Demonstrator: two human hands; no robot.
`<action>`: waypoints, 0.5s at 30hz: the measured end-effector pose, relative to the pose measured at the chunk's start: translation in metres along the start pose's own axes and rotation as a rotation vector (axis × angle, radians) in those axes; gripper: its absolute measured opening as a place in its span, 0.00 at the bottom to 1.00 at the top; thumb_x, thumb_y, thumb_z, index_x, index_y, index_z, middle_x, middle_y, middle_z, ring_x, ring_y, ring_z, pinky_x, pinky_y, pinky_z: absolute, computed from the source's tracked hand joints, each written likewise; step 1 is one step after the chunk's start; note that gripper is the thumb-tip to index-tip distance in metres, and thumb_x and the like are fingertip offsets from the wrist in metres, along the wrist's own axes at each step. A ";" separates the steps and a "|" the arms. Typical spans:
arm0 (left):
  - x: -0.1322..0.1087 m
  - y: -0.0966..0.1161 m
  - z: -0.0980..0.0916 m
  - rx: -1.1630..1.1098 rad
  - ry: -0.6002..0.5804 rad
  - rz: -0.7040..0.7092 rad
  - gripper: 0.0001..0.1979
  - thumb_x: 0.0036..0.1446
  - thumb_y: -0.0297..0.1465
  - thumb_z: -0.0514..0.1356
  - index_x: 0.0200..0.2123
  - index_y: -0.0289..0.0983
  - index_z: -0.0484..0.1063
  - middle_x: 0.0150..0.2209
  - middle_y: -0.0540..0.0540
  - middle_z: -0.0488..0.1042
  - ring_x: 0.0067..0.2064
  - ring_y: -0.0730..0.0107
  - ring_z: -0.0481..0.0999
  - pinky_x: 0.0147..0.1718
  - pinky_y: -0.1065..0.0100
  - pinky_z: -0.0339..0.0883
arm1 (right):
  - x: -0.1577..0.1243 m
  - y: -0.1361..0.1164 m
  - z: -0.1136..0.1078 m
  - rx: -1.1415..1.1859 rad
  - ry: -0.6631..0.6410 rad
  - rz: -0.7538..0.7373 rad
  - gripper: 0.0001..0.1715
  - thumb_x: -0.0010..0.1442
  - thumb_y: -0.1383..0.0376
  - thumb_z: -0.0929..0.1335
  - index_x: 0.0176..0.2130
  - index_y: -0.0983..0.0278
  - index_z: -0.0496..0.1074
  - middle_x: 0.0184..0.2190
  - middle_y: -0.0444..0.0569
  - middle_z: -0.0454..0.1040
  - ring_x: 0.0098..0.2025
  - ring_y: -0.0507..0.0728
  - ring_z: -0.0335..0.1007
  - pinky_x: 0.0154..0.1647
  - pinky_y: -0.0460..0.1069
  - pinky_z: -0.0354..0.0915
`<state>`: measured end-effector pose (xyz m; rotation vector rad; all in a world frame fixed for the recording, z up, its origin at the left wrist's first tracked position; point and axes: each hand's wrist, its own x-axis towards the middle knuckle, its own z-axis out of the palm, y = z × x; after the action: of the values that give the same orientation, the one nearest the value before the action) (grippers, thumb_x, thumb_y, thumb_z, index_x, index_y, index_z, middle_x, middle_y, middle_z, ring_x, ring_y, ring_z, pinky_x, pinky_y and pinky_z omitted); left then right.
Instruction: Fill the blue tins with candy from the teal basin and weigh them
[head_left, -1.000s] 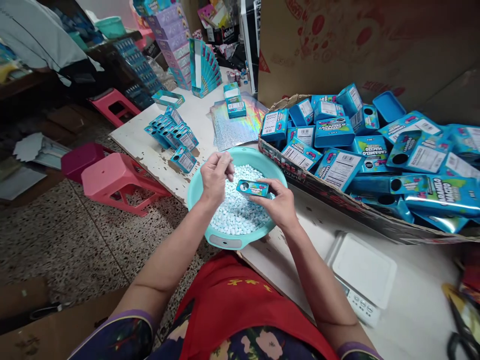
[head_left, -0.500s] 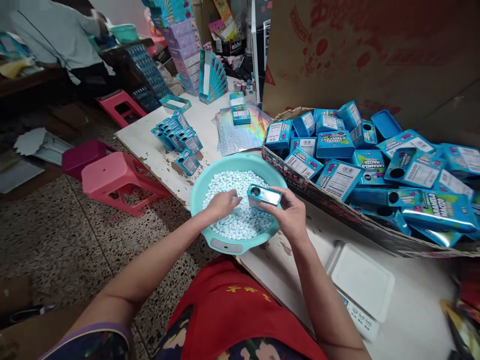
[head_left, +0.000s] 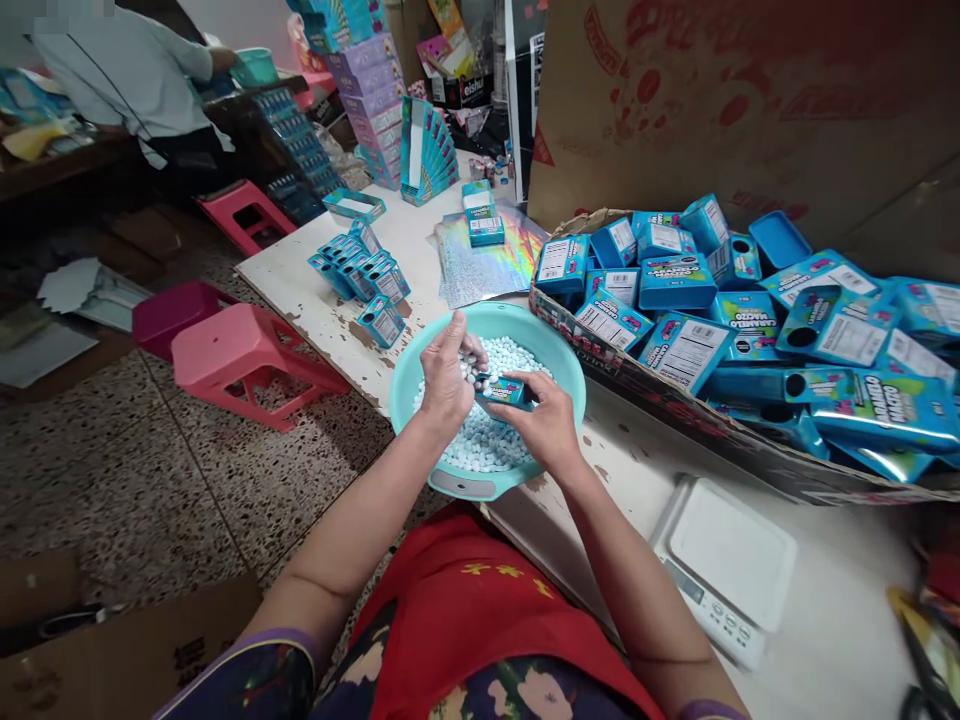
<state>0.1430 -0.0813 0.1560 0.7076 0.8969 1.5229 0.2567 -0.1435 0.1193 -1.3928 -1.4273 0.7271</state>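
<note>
A turquoise basin (head_left: 409,350) full of small white round candies (head_left: 487,445) stands at the table's near edge. Over it, my right hand (head_left: 544,415) grips a small blue candy tin (head_left: 501,390), tilted so its open end faces left. My left hand (head_left: 448,380) is cupped around a handful of the candies, right against the tin's opening. Some candies show between its fingers and the tin. The tin's hole is mostly hidden by the hand and candies.
A carton (head_left: 607,360) heaped with blue tins is at the right. A white digital scale (head_left: 727,565) sits before it. Several tins (head_left: 360,270) stand on the table's left side, near holographic sheets (head_left: 487,265). Pink stools (head_left: 240,350) are on the floor. A person (head_left: 135,80) works behind.
My left hand has come up out of the candies with a handful and met the tin. My right hand has tipped the tin toward the left and brought it slightly left.
</note>
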 end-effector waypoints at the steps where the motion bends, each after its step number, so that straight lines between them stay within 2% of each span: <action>1: 0.001 -0.001 0.000 -0.005 -0.002 0.009 0.24 0.49 0.46 0.67 0.18 0.37 0.60 0.18 0.53 0.60 0.19 0.78 0.64 0.18 0.73 0.57 | 0.000 0.000 -0.001 0.000 0.004 0.004 0.20 0.47 0.62 0.76 0.42 0.60 0.77 0.37 0.47 0.76 0.41 0.59 0.71 0.44 0.53 0.66; 6: 0.004 -0.003 -0.002 0.017 -0.006 0.004 0.28 0.46 0.50 0.68 0.17 0.37 0.59 0.17 0.54 0.58 0.17 0.81 0.58 0.14 0.73 0.47 | 0.000 0.000 -0.004 -0.029 0.007 -0.005 0.20 0.48 0.62 0.76 0.42 0.61 0.76 0.37 0.47 0.76 0.41 0.59 0.72 0.44 0.53 0.67; 9: 0.004 -0.006 -0.003 0.045 -0.024 0.000 0.29 0.45 0.53 0.67 0.17 0.38 0.58 0.17 0.55 0.56 0.16 0.81 0.55 0.13 0.72 0.43 | -0.003 -0.002 -0.002 -0.160 0.004 -0.091 0.20 0.50 0.66 0.75 0.44 0.62 0.75 0.39 0.49 0.76 0.43 0.60 0.71 0.45 0.53 0.67; 12: 0.001 -0.012 -0.003 0.131 -0.029 0.029 0.30 0.45 0.53 0.67 0.17 0.37 0.57 0.16 0.55 0.56 0.16 0.81 0.54 0.14 0.72 0.43 | -0.006 -0.007 0.000 -0.408 -0.012 -0.232 0.20 0.53 0.72 0.71 0.47 0.63 0.74 0.43 0.52 0.76 0.46 0.62 0.70 0.48 0.55 0.65; 15: 0.000 -0.020 -0.004 0.210 -0.032 0.090 0.29 0.45 0.52 0.67 0.16 0.37 0.58 0.16 0.55 0.56 0.16 0.82 0.53 0.15 0.72 0.45 | -0.005 -0.010 -0.001 -0.513 -0.040 -0.259 0.20 0.53 0.73 0.70 0.47 0.62 0.74 0.43 0.53 0.76 0.46 0.63 0.69 0.47 0.55 0.65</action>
<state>0.1503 -0.0811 0.1374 0.9320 1.0223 1.5056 0.2530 -0.1502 0.1278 -1.5336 -1.8693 0.2262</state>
